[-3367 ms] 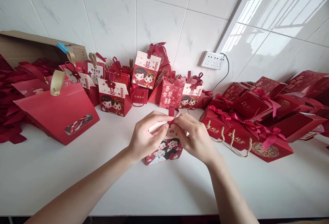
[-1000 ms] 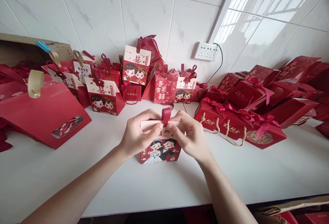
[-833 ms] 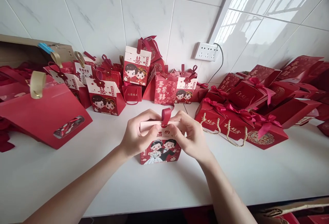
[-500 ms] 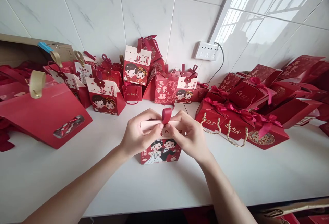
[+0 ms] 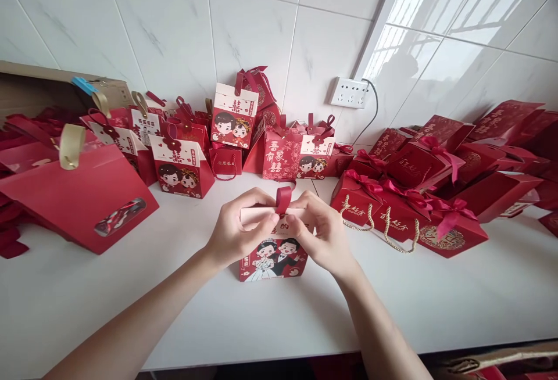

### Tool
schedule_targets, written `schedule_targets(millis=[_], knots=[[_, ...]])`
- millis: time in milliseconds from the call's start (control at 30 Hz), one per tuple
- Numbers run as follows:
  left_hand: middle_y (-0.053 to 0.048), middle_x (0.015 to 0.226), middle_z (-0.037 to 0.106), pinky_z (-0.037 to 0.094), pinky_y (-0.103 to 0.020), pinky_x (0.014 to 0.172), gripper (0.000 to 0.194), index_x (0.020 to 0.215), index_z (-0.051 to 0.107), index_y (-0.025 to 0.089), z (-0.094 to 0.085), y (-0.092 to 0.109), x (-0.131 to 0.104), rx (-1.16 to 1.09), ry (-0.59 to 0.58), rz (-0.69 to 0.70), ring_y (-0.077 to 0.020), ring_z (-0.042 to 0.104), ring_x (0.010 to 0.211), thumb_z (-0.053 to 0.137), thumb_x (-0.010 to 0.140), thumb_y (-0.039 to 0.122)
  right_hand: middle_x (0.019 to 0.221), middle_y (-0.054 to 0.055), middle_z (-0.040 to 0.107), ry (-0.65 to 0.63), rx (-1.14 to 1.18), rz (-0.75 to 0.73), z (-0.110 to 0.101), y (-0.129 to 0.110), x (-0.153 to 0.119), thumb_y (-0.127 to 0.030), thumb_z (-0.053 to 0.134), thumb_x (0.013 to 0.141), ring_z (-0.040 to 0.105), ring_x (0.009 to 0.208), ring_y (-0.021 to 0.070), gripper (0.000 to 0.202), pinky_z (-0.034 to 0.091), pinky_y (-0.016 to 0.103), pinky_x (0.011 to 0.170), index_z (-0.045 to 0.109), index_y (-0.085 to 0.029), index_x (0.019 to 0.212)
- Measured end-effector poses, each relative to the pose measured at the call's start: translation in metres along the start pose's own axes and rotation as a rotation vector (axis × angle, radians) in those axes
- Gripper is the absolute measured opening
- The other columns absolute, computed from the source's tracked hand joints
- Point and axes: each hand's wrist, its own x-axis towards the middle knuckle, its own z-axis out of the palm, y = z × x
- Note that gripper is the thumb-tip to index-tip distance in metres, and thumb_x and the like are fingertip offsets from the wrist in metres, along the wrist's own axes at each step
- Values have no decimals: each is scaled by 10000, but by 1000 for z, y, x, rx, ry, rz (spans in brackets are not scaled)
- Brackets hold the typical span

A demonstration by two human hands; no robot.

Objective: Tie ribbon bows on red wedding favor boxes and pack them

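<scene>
A small red and cream gift box [image 5: 274, 261], printed with a cartoon bride and groom, stands upright on the white table [image 5: 244, 322]. My left hand [image 5: 244, 226] grips the left part of its top edge, thumb in front and fingers behind. On the right part, my right hand [image 5: 320, 232] pinches the same edge in the same way. Between the two hands a dark red ribbon loop [image 5: 283, 199] sticks up from the top. The fingers behind the box are mostly hidden.
Cartoon-printed boxes [image 5: 181, 174] and a large red box with a window [image 5: 87, 194] stand at left, near a cardboard carton [image 5: 108, 92]. Red boxes with bows and rope handles [image 5: 401, 211] crowd the right. A socket strip [image 5: 349, 93] is on the tiled wall behind.
Both hands keep their hold on the gift box's top edge, and the thumbs have moved slightly apart. The view has shifted a little.
</scene>
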Motion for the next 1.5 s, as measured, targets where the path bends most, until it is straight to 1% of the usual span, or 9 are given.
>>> schedule_targets(millis=[400, 467, 600, 700, 900, 1100, 1200, 1333, 1500], knots=[[-43, 789, 626, 530, -260, 658, 139, 826, 590, 160, -1, -2, -1, 2, -1, -68, -174, 635, 751, 568, 821, 297, 718, -2, 542, 28, -1, 26, 3, 0, 2, -298, 556, 876, 510, 683, 129, 141, 397, 245, 617, 624, -203, 797], [-61, 897, 630, 531, -293, 722, 233, 980, 557, 177, -3, -8, 0, -26, -49, -67, -199, 634, 836, 574, 808, 334, 737, -2, 561, 152, 111, 96, -2, 6, 4, -319, 577, 858, 513, 674, 126, 147, 395, 244, 618, 633, -202, 789], [-108, 1214, 549, 434, -420, 971, 668, 1292, 340, 231, -4, -20, 1, 42, -62, -66, -271, 535, 1131, 656, 723, 386, 623, -44, 484, 647, 463, 186, -22, 29, 11, -355, 620, 782, 432, 526, 99, 175, 363, 222, 527, 537, -214, 720], [-131, 1331, 472, 347, -476, 1050, 728, 1313, 322, 221, 0, -22, 1, 130, -42, -117, -297, 454, 1237, 686, 704, 388, 603, -53, 460, 777, 654, 154, -35, 43, 16, -321, 621, 729, 468, 533, 112, 220, 413, 241, 554, 437, -225, 657], [-127, 1199, 579, 459, -444, 921, 678, 1218, 426, 205, 11, -12, -8, 290, -125, 21, -324, 554, 1106, 732, 624, 323, 806, -7, 619, 739, 825, 200, -23, 44, 17, -301, 538, 714, 620, 789, 187, 95, 502, 357, 740, 543, -262, 801], [-114, 1128, 591, 474, -426, 868, 734, 1220, 403, 215, 10, -14, -10, 399, 23, 330, -322, 587, 1034, 712, 559, 294, 800, -15, 638, 606, 888, 264, -16, 38, 17, -328, 550, 705, 633, 811, 198, 69, 525, 378, 780, 530, -278, 747], [-98, 1052, 595, 503, -364, 775, 632, 1169, 433, 196, 10, -12, -8, 276, 98, 156, -277, 600, 963, 709, 628, 367, 880, 14, 677, 494, 920, 458, -8, 39, 18, -397, 544, 777, 649, 841, 208, 176, 539, 373, 758, 598, -256, 866], [-96, 1109, 612, 528, -305, 747, 533, 1172, 448, 200, 10, -6, -5, -8, 139, -179, -236, 623, 976, 666, 740, 424, 755, 21, 669, 525, 1024, 819, 9, 43, 18, -398, 577, 809, 641, 678, 168, 203, 552, 297, 609, 623, -201, 812], [-83, 1157, 623, 552, -303, 779, 534, 1156, 474, 223, 6, -9, 2, -144, 212, -280, -234, 629, 1025, 702, 723, 439, 712, 18, 642, 521, 1104, 944, 18, 42, 17, -203, 557, 796, 628, 614, 121, 77, 561, 236, 572, 622, -165, 777]])
